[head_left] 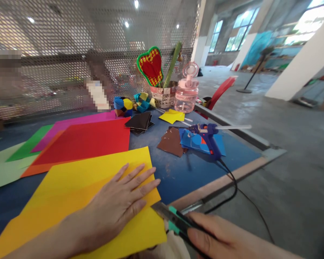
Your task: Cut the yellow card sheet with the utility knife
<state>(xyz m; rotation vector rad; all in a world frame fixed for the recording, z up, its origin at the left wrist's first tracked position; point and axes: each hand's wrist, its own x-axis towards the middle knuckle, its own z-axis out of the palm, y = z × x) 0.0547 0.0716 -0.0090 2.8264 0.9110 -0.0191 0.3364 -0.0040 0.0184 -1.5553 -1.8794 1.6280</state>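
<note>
My left hand [118, 201] lies flat, fingers spread, on a yellow paper sheet [78, 180] at the front of the blue table [183, 172]. It presses the sheet near its right edge. My right hand [218, 237] grips a utility knife [172, 217] with a black and teal handle. Its blade tip touches the yellow sheet's right edge, just right of my left fingers.
Red [89, 142], orange, magenta and green sheets lie behind the yellow one. A blue glue gun [207, 136] with a black cord rests on blue paper pieces. Brown [172, 142] and black [140, 121] folded papers, a pink bottle [187, 94] and paper crafts stand farther back. A mesh screen backs the table.
</note>
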